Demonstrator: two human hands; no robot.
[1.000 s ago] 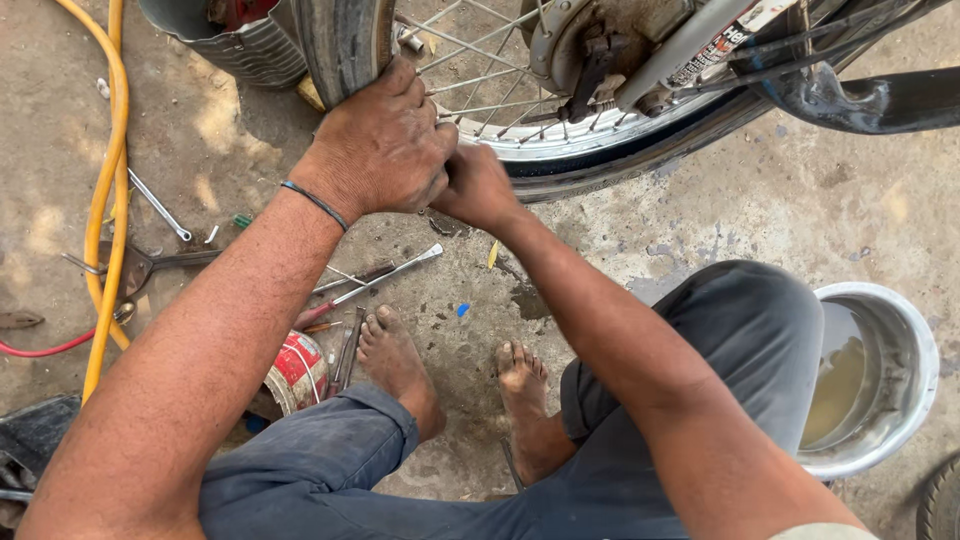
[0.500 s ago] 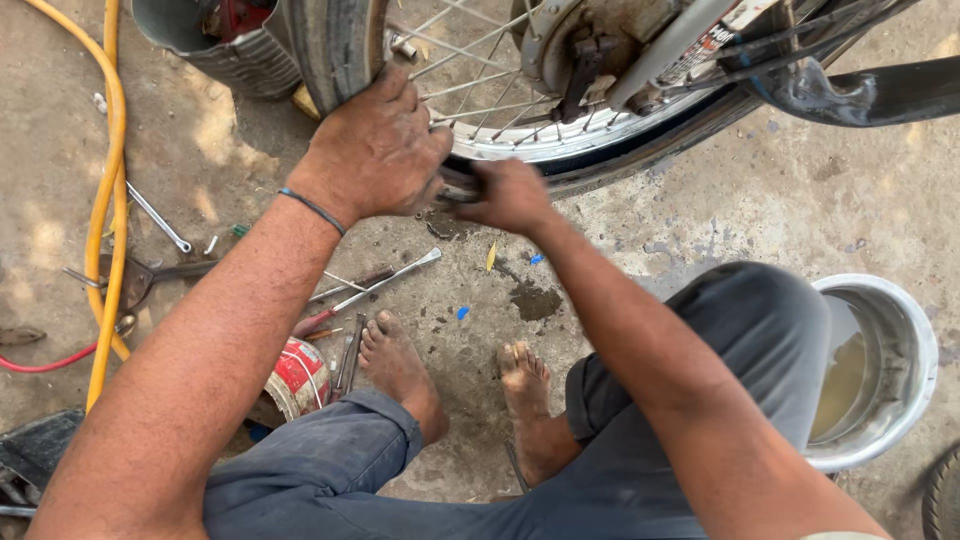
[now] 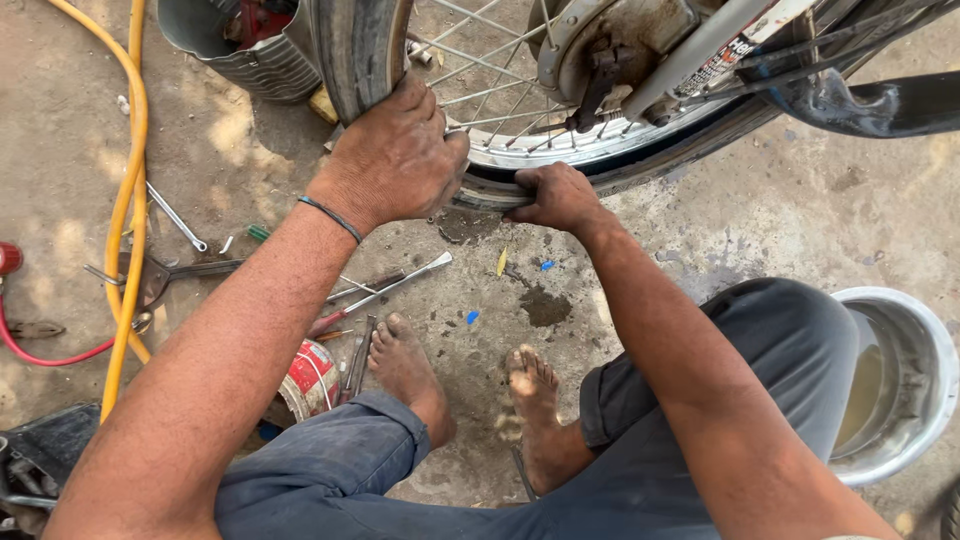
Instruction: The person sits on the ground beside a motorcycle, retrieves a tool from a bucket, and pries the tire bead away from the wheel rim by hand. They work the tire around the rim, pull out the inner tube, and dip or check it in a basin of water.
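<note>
A motorcycle wheel fills the top of the head view, with a black tyre (image 3: 352, 50), a shiny spoked rim (image 3: 560, 150) and a grey hub. My left hand (image 3: 395, 160) lies flat over the tyre's lower edge and grips it, a thin dark bangle on the wrist. My right hand (image 3: 555, 195) is closed on the tyre's bottom edge just right of the left one, fingers tucked under the rim. I am squatting barefoot on the concrete, knees in dark trousers.
Loose tools lie on the concrete by my left foot: a long metal tyre lever (image 3: 390, 290), a spanner (image 3: 175, 215) and pliers (image 3: 150, 280). A yellow hose (image 3: 125, 230) runs down the left. A red-and-white can (image 3: 305, 380) stands near my left knee. A metal basin (image 3: 900, 380) of murky water sits right.
My right hand has slid rightwards along the bottom of the tyre, away from the left hand. The left hand keeps its hold on the tyre.
</note>
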